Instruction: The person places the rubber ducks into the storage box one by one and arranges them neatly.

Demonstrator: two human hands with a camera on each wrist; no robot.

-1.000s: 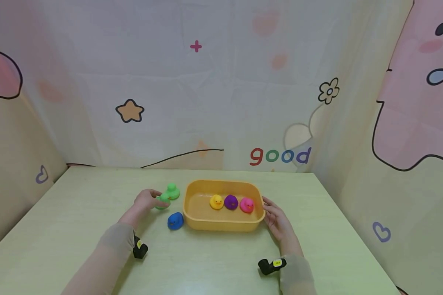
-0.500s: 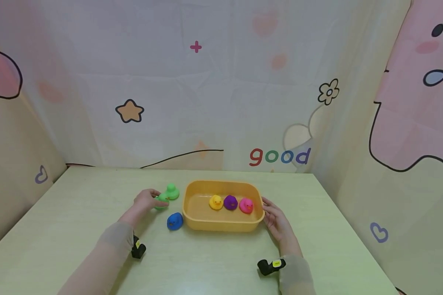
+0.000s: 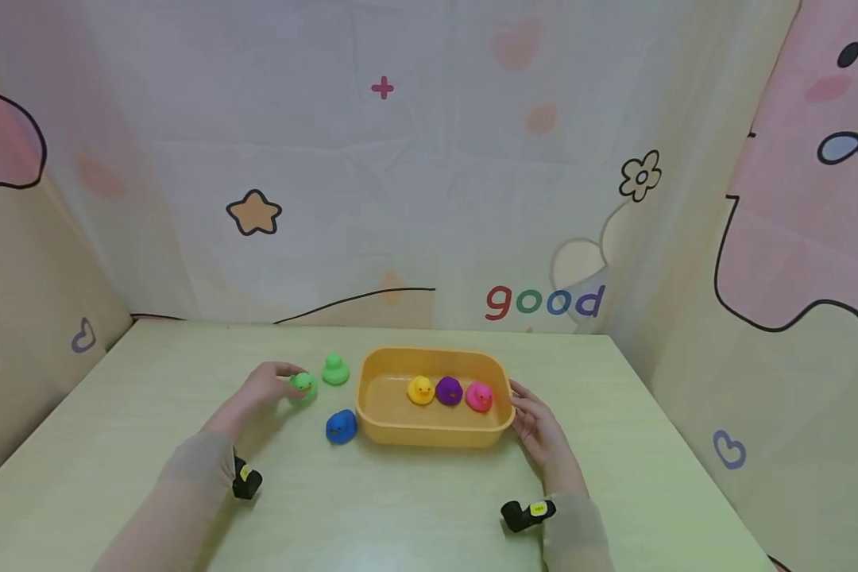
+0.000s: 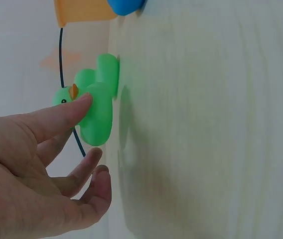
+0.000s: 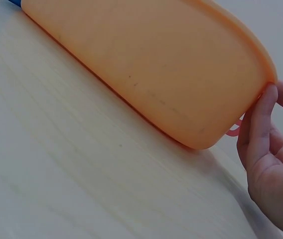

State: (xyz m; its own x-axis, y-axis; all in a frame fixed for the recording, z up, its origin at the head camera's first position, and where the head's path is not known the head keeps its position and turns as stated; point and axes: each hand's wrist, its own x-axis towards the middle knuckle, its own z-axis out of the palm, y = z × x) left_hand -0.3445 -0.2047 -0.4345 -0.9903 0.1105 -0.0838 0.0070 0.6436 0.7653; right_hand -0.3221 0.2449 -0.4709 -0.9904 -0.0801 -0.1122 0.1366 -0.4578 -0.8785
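Note:
In the head view, my left hand (image 3: 270,384) pinches a green rubber duck (image 3: 303,388) left of the tub. The left wrist view shows the thumb (image 4: 76,110) on that duck (image 4: 97,122), with a narrow gap between duck and table. A second green duck (image 3: 335,370) sits just beyond it, and a blue duck (image 3: 341,427) stands nearer, beside the tub's left end. Fingers of my right hand (image 3: 543,433) rest against the right end of the orange tub (image 3: 429,437). Inside are a yellow duck (image 3: 421,391), a purple duck (image 3: 449,391) and a pink duck (image 3: 480,396).
The pale wooden table (image 3: 415,508) runs back to a printed cloth backdrop (image 3: 429,199). Similar cloth walls stand at left and right. Each sleeve carries a black wrist camera, such as the left camera (image 3: 246,481) and the right camera (image 3: 527,515).
My left hand has drawn back a little to the left with its green duck, which now stands apart from the other green one. My right hand and the tub hold their places.

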